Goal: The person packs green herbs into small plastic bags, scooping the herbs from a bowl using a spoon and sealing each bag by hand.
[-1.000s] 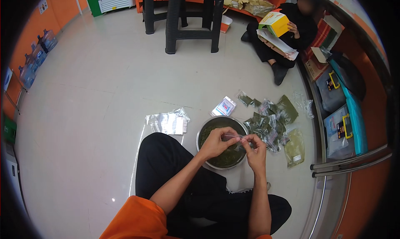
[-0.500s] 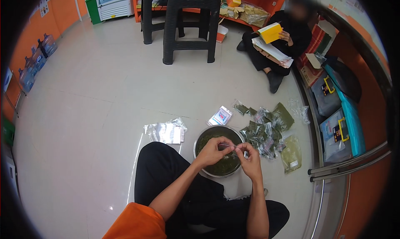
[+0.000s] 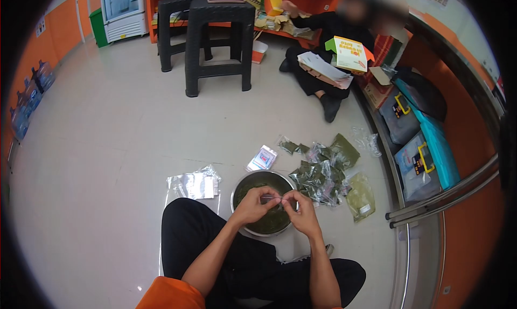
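Note:
My left hand (image 3: 252, 205) and my right hand (image 3: 301, 211) meet above a steel bowl (image 3: 233, 212), both closed in a pinch. Between the fingertips runs a thin pale edge, which looks like the mouth of a small clear plastic bag (image 3: 273, 197); most of it is hard to make out. Dark green, leafy-looking stuff (image 3: 269, 223) fills the bowl's lower part. Right of the bowl lies a heap of clear bags filled with green (image 3: 318, 174). A larger flat green bag (image 3: 361, 197) is beside the heap. Flat clear bags (image 3: 196, 185) lie to the left.
A labelled pack (image 3: 262, 158) lies behind the bowl. Across the floor, a seated person (image 3: 336, 42) has a yellow-and-white box (image 3: 350, 54) and papers on the lap. Black stools (image 3: 219, 45) stand at the back. Lidded bins (image 3: 417, 166) and a metal rail (image 3: 447, 196) line the right side.
The view has shifted, moving the scene leftward. My hands keep their pinch over the bowl. The other person's hand has left the yellow box and reaches toward the shelf; the box's printed side now shows.

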Demonstrator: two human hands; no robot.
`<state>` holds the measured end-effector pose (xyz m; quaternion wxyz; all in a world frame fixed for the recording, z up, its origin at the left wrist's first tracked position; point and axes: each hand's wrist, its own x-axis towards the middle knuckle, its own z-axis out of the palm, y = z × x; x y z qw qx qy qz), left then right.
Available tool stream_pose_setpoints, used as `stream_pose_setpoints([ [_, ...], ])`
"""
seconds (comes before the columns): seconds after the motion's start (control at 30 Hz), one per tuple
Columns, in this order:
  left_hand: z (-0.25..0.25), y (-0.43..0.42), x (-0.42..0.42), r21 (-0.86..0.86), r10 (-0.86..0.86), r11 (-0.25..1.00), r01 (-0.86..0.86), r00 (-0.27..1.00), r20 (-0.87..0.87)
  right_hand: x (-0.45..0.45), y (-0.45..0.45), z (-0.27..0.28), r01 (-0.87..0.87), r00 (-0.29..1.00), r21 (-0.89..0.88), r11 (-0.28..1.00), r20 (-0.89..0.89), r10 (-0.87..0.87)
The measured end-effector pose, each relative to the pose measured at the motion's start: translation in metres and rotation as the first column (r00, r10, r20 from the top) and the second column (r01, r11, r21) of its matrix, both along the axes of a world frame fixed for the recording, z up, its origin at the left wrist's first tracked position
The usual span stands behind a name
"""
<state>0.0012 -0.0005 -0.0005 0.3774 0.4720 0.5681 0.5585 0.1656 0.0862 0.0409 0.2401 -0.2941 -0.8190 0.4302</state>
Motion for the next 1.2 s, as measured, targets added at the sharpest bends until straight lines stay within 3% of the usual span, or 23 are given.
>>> stream_pose_setpoints([
  [0.1, 0.005, -0.003, -0.003, -0.106, -0.024, 0.994, 0.02, 0.999, -0.044, 0.0, 0.001, 0.0, -0.027, 0.999, -0.027, 0.999, -0.022, 0.027],
  [0.23, 0.017, -0.005, -0.005, -0.008, -0.001, 1.0, 0.001, 0.999, -0.043, 0.002, 0.003, 0.002, -0.032, 0.999, -0.035, 0.999, -0.042, 0.031],
  [0.33, 0.017, -0.004, -0.002, -0.007, 0.047, 0.999, -0.046, 0.992, 0.115, 0.003, 0.006, -0.001, 0.007, 0.997, -0.028, 1.0, -0.074, -0.009],
  [0.4, 0.015, -0.004, -0.006, -0.007, 0.047, 0.999, -0.046, 0.993, 0.109, 0.007, 0.013, -0.007, 0.008, 0.991, -0.014, 1.0, -0.137, -0.01],
  [0.53, 0.017, -0.006, -0.009, 0.042, 0.018, 0.999, -0.027, 0.979, 0.203, 0.011, 0.016, -0.007, 0.022, 0.99, -0.146, 0.989, -0.138, -0.042],
  [0.6, 0.015, -0.006, -0.01, 0.036, 0.02, 0.999, -0.027, 0.985, 0.173, 0.014, 0.017, -0.005, 0.01, 0.991, -0.248, 0.969, -0.128, -0.043],
  [0.8, 0.015, -0.006, -0.01, -0.006, -0.007, 1.0, 0.008, 0.992, 0.123, 0.019, 0.021, -0.01, 0.015, 0.995, -0.34, 0.94, -0.086, -0.047],
  [1.1, 0.018, -0.007, -0.008, -0.024, 0.014, 1.0, -0.011, 0.986, 0.164, 0.018, 0.021, -0.01, 0.05, 0.997, -0.126, 0.991, -0.056, -0.057],
  [1.2, 0.012, -0.006, -0.009, -0.038, 0.045, 0.999, -0.038, 0.98, 0.194, 0.02, 0.022, -0.009, 0.081, 0.996, -0.148, 0.986, -0.026, -0.085],
])
